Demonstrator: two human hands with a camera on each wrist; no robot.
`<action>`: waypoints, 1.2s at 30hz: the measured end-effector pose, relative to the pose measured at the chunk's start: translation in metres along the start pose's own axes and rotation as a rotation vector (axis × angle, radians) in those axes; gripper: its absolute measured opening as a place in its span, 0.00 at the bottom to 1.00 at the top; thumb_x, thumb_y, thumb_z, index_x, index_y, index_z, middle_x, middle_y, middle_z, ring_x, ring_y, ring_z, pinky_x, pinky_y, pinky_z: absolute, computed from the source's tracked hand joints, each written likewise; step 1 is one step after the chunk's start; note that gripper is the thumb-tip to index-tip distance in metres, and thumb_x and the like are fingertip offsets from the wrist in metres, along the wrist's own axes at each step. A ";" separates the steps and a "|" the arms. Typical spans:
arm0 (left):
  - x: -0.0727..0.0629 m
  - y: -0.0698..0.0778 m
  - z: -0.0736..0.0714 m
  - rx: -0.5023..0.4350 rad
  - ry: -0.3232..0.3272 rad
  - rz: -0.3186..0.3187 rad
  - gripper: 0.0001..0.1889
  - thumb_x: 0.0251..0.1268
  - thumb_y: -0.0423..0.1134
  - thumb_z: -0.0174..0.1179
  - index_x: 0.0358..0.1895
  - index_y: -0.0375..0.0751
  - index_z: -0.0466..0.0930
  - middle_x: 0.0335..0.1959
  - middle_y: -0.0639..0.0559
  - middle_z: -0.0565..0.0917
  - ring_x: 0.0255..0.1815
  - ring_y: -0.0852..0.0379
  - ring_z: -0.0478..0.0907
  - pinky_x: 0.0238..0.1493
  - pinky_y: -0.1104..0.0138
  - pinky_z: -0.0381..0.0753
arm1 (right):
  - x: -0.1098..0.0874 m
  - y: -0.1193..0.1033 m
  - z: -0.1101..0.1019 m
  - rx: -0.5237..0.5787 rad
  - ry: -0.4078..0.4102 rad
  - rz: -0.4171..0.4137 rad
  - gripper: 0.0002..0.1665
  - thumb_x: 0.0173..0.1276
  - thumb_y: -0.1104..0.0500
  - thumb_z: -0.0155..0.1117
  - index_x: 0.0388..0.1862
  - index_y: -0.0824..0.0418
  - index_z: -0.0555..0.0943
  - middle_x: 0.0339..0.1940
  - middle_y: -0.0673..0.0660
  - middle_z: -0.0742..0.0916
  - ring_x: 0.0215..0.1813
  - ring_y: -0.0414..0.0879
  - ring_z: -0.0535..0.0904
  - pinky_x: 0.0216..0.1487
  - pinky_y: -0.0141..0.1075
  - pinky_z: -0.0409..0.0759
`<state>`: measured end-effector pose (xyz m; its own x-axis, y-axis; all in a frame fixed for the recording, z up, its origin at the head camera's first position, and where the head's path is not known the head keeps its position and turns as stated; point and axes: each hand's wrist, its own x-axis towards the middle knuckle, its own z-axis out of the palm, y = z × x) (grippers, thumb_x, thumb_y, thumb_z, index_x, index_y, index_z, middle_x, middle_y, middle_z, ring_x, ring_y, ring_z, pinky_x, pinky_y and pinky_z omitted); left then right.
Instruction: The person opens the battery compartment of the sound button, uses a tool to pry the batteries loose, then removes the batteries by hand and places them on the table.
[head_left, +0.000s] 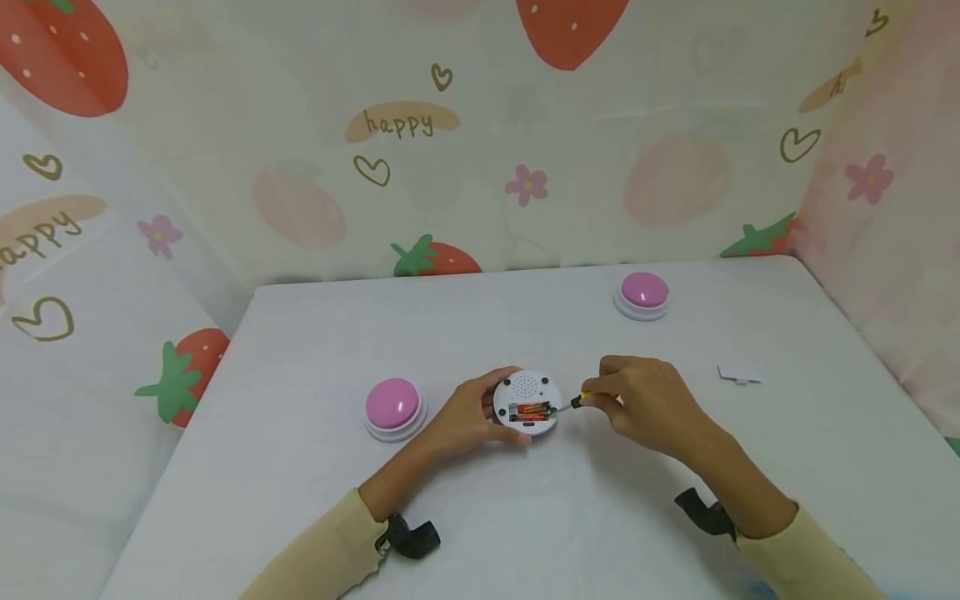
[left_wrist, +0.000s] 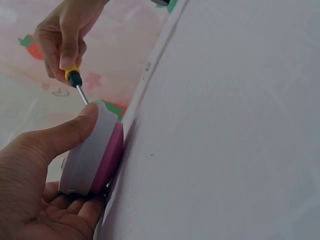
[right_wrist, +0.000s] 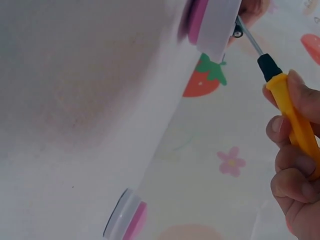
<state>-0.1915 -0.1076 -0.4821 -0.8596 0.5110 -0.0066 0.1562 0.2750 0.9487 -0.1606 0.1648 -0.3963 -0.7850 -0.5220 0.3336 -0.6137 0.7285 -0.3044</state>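
One upturned button (head_left: pixel 527 389), between left fingers (left_wrist: pixel 91 211), screwdriver (right_wrist: pixel 285 96) (yellow) at batteries (head_left: pixel 529 412).

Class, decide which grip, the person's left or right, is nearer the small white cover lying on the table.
Right. The right grip, holding the screwdriver, is left of the cover, not touching it; the left grip, holding the upturned button, is farther left.

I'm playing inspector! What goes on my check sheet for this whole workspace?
Surface: white table, upright things resting on it
Job's things: upturned button device, batteries showing; yellow-handled screwdriver, tip at the battery end
Clutter: near pink button, far pink button, small white piece
Hands: left hand holds the device; right hand grips the screwdriver
Cables: nothing seen
Surroundings: strawberry-print sheeting behind and at both sides
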 end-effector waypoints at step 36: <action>0.003 -0.003 -0.003 -0.008 0.025 -0.036 0.50 0.45 0.37 0.83 0.75 0.46 0.67 0.67 0.47 0.75 0.63 0.53 0.78 0.62 0.66 0.78 | 0.006 -0.004 -0.008 -0.106 -0.153 0.037 0.08 0.59 0.61 0.79 0.38 0.53 0.93 0.22 0.42 0.79 0.24 0.37 0.68 0.22 0.29 0.68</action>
<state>-0.1959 -0.1091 -0.4845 -0.8766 0.4800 -0.0329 0.1211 0.2865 0.9504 -0.1626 0.1622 -0.3863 -0.8154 -0.5495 0.1823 -0.5784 0.7868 -0.2153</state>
